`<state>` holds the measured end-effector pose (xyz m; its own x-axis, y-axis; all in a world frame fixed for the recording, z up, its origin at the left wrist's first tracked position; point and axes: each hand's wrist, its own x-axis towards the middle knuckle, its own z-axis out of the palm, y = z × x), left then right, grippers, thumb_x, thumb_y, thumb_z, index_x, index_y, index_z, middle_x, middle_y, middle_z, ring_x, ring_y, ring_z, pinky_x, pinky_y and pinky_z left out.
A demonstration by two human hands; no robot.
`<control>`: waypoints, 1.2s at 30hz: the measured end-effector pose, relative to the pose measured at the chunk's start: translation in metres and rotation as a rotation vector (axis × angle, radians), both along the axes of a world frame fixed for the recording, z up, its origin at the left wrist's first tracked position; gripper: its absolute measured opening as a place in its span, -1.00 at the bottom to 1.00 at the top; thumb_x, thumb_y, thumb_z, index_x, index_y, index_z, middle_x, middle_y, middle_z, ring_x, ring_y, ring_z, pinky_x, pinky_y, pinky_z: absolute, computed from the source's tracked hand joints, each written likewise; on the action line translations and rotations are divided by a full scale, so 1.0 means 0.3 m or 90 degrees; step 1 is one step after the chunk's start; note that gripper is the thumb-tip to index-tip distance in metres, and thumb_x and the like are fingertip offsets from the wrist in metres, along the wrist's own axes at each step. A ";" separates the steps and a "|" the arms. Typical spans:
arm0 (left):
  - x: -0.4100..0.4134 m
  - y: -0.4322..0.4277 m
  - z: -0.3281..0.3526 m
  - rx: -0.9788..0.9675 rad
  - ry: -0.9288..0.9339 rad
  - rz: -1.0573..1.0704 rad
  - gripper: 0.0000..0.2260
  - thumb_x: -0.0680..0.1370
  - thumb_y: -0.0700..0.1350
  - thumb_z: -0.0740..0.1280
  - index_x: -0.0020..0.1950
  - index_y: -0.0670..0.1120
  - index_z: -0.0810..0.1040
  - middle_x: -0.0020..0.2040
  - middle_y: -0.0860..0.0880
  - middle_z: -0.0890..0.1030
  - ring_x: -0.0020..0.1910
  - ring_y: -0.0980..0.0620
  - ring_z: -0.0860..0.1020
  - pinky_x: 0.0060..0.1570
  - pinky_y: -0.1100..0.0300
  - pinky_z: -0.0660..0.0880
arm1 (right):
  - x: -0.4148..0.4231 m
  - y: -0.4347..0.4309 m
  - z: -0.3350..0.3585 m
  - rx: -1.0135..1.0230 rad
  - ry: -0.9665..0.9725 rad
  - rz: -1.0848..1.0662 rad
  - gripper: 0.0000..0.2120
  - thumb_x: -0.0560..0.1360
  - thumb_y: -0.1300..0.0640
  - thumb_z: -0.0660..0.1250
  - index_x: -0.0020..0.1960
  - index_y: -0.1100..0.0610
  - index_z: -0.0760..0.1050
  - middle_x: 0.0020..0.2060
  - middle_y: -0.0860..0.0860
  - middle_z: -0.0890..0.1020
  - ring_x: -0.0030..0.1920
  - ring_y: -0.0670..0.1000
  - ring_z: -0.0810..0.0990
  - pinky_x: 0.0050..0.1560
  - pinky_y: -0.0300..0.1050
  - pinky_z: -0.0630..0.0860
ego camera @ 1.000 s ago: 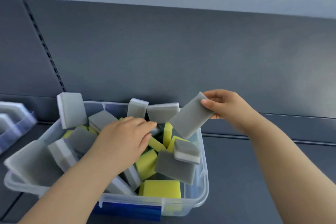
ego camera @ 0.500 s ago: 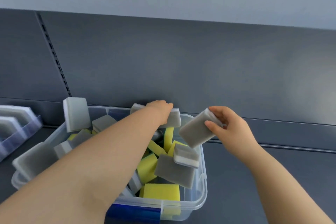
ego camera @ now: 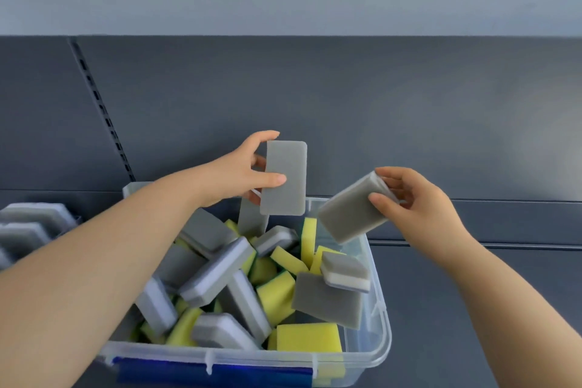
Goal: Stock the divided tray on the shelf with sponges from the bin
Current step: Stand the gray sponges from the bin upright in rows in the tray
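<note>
Left hand [ego camera: 239, 172] now lifted, gripping grey sponge [ego camera: 285, 178] above bin [ego camera: 379, 309]

Dark grey shelf [ego camera: 472, 299], matte and flat, running to a back panel [ego camera: 378, 110] of the same grey, with a slotted rail [ego camera: 104, 116] upright at the left. Standing on the shelf, left of middle, a clear plastic bin [ego camera: 386, 324] with a blue strip [ego camera: 189, 372] along its near wall, heaped with grey and yellow sponges [ego camera: 308, 340]. At the far left edge, on the same surface, a divided tray [ego camera: 67, 220], cut off by the frame, with grey-and-white pads standing on edge in rows. Far corners of bin and tray near each other but apart.
</note>
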<state>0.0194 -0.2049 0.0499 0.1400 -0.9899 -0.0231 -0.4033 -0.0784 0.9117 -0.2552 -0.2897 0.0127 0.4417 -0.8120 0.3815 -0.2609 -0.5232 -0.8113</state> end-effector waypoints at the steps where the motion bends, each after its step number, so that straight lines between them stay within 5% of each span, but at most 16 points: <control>1: 0.008 0.029 -0.002 -0.007 0.013 -0.008 -0.44 0.44 -0.10 0.45 0.27 0.31 0.26 0.14 -0.03 0.52 0.01 0.03 0.60 -0.15 0.05 0.60 | 0.024 0.009 0.006 -0.003 -0.001 0.012 -0.70 0.44 0.11 0.39 0.09 -0.18 0.45 -0.05 -0.28 0.57 -0.01 -0.30 0.52 -0.13 -0.51 0.41; 6: 0.028 0.136 -0.056 -0.021 0.002 -0.008 -0.60 0.41 -0.12 0.47 0.10 0.24 0.41 0.14 -0.01 0.51 -0.03 -0.01 0.63 -0.14 -0.05 0.60 | 0.140 0.051 0.014 -0.034 0.040 0.076 -0.72 0.43 0.09 0.39 0.08 -0.18 0.46 -0.05 -0.31 0.56 0.01 -0.37 0.49 -0.09 -0.57 0.37; 16: 0.038 0.202 -0.140 0.008 -0.219 0.038 -0.65 0.35 0.09 0.47 0.04 0.23 0.40 0.05 0.17 0.51 -0.01 0.20 0.54 0.07 0.13 0.49 | 0.225 0.075 -0.038 -0.010 0.130 0.145 -0.71 0.42 0.05 0.40 0.11 -0.16 0.48 -0.02 -0.29 0.56 0.02 -0.32 0.49 -0.07 -0.53 0.35; 22: 0.018 0.193 -0.071 -0.045 -0.303 0.058 -0.59 0.44 -0.02 0.38 0.16 0.37 0.33 0.08 0.23 0.32 0.03 0.35 0.38 -0.08 0.47 0.28 | 0.190 0.053 -0.011 0.010 0.058 0.050 -0.55 0.38 0.11 0.45 0.22 -0.10 0.44 -0.03 -0.26 0.52 -0.01 -0.25 0.51 -0.11 -0.51 0.35; 26: 0.008 0.196 -0.034 -0.109 -0.360 0.140 -0.59 0.44 -0.07 0.38 0.18 0.29 0.39 0.07 0.22 0.33 0.01 0.26 0.40 -0.10 0.30 0.34 | 0.136 0.039 0.000 0.019 -0.018 -0.017 -0.53 0.42 0.08 0.41 0.29 -0.08 0.39 0.04 -0.19 0.52 0.02 -0.16 0.52 -0.02 -0.34 0.41; 30: -0.021 0.208 -0.033 -0.114 -0.386 0.146 -0.60 0.43 -0.09 0.41 0.18 0.24 0.42 0.05 0.26 0.41 0.01 0.31 0.41 -0.09 0.29 0.34 | 0.063 0.022 -0.018 0.194 -0.197 0.022 -0.60 0.46 0.12 0.36 0.27 -0.06 0.39 0.12 -0.02 0.55 0.03 -0.04 0.60 0.02 -0.04 0.57; 36: -0.154 0.195 -0.059 -0.064 -0.380 0.088 -0.53 0.45 -0.05 0.42 0.30 0.19 0.38 0.16 0.22 0.45 0.12 0.24 0.42 0.06 0.26 0.36 | 0.020 0.008 -0.082 0.386 -0.367 0.128 -0.65 0.51 0.21 0.28 0.28 0.11 0.40 0.08 0.06 0.61 0.08 0.04 0.60 -0.04 -0.03 0.59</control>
<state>-0.0268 -0.1465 0.0320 0.2268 -0.9551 0.1906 -0.8386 -0.0919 0.5370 -0.2491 -0.2873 -0.0119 0.4701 -0.8750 0.1155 0.3284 0.0519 -0.9431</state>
